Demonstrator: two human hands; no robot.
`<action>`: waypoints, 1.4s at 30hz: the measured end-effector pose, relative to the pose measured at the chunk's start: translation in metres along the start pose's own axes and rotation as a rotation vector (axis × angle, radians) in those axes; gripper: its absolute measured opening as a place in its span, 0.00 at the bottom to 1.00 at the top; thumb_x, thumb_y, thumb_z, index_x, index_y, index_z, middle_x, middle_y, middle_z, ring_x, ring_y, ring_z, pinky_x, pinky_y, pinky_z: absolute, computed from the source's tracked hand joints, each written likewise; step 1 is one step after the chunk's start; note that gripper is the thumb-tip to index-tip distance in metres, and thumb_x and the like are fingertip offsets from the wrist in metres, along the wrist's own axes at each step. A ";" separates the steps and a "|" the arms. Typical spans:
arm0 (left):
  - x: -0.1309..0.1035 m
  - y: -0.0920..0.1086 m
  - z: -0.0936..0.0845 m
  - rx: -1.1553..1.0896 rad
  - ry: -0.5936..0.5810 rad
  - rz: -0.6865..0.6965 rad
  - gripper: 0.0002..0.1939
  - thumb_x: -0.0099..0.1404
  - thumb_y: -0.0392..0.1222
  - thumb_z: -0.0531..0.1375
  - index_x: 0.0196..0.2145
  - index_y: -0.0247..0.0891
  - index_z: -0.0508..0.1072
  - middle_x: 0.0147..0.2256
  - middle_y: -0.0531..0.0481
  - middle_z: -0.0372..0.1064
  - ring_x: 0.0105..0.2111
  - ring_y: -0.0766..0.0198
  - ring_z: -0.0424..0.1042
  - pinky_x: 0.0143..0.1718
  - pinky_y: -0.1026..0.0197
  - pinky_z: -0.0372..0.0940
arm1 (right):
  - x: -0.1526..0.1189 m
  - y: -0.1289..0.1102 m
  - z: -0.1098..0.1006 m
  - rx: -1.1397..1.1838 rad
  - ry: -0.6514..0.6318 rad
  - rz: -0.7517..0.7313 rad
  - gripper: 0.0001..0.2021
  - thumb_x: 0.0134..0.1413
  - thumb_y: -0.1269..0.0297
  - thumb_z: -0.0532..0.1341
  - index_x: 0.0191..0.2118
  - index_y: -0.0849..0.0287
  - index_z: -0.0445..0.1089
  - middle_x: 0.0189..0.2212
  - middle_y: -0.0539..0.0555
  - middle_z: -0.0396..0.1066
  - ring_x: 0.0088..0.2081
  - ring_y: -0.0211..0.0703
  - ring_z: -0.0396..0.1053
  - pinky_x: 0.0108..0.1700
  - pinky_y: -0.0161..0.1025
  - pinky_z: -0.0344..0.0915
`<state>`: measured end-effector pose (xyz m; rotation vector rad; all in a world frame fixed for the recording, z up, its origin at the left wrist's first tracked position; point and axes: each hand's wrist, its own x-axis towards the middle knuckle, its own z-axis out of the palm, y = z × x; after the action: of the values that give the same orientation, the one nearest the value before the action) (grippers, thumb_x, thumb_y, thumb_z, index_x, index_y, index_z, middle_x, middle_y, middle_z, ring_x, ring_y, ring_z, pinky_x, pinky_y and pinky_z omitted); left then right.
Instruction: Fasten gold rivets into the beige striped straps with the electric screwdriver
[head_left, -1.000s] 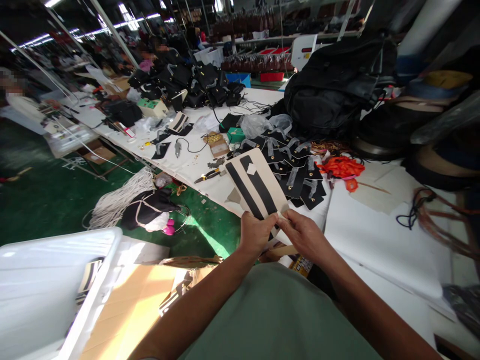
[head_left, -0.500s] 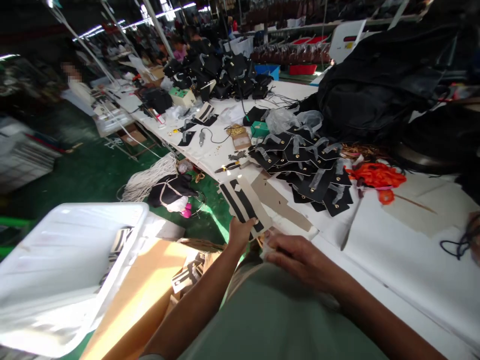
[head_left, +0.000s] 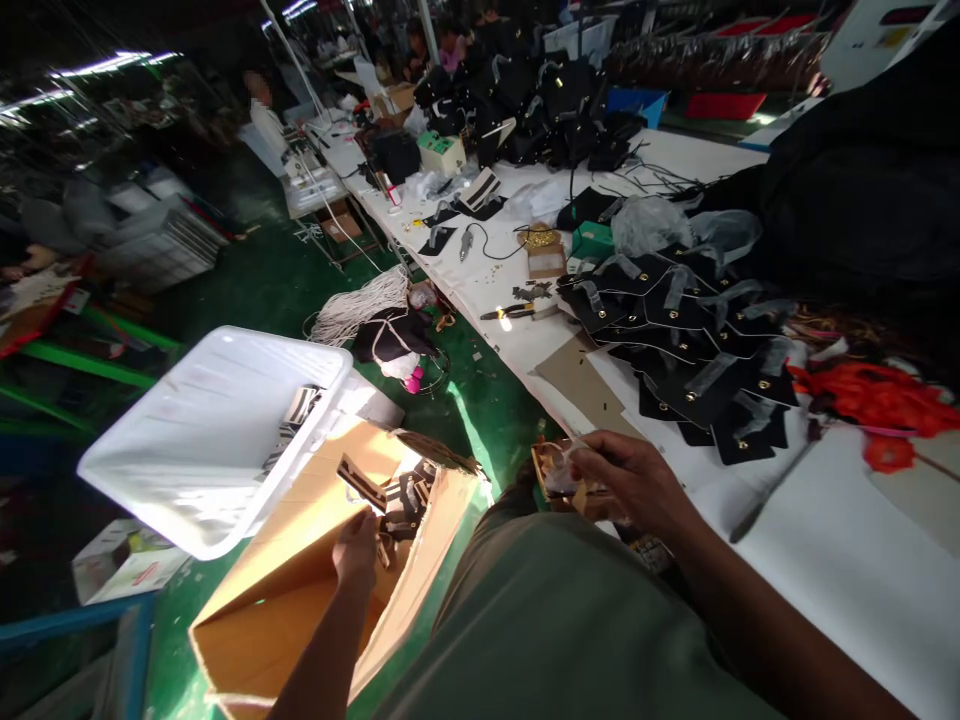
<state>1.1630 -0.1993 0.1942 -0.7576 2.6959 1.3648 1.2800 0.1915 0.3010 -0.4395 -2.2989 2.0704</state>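
Over the open cardboard box (head_left: 277, 600) at the lower left, my left hand (head_left: 357, 548) is closed on a striped piece (head_left: 363, 484), dark with a pale edge. More black and pale pieces (head_left: 409, 500) lie inside the box, just beyond the fingers. My right hand (head_left: 619, 475) is in a pinch near the table's front edge, holding a thin translucent scrap (head_left: 576, 450) that is partly hidden by the fingers. A small open box (head_left: 551, 465) with clear plastic in it is below that hand. Black flaps with metal studs (head_left: 675, 330) are piled on the table behind it.
A white tub (head_left: 214, 420) stands left of the box. On the white table (head_left: 480, 270) are pliers (head_left: 517, 312), a grey-brown sheet (head_left: 581, 380), a green box (head_left: 592, 240), black bags (head_left: 525, 100) and orange material (head_left: 877, 400). A person (head_left: 266, 120) is far back left.
My left hand has moved down and left from the table edge to over the cardboard box, with a striped piece in it. The view has turned left; my right hand stays pinched.
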 end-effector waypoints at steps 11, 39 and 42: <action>-0.125 0.184 0.160 -0.343 -1.228 0.470 0.19 0.56 0.46 0.73 0.45 0.39 0.82 0.40 0.45 0.78 0.38 0.58 0.77 0.42 0.59 0.72 | 0.008 0.003 -0.009 0.134 0.394 0.102 0.19 0.55 0.44 0.68 0.27 0.56 0.76 0.25 0.50 0.74 0.28 0.44 0.69 0.32 0.39 0.65; -0.029 0.374 0.439 0.045 -1.107 1.526 0.27 0.63 0.36 0.65 0.60 0.39 0.73 0.64 0.35 0.65 0.66 0.42 0.61 0.67 0.38 0.57 | 0.078 0.018 -0.031 0.252 1.340 0.417 0.20 0.55 0.39 0.66 0.34 0.52 0.79 0.35 0.54 0.80 0.40 0.56 0.75 0.43 0.45 0.70; -0.006 0.418 0.500 0.223 -0.954 1.752 0.35 0.59 0.33 0.66 0.64 0.32 0.67 0.71 0.32 0.54 0.72 0.38 0.50 0.72 0.35 0.41 | 0.081 0.013 -0.019 0.300 1.301 0.410 0.22 0.57 0.38 0.64 0.30 0.53 0.76 0.26 0.52 0.75 0.31 0.50 0.72 0.36 0.42 0.67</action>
<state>0.8925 0.3941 0.2020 2.0755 2.0640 0.7944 1.2085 0.2287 0.2769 -1.6709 -1.1455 1.3693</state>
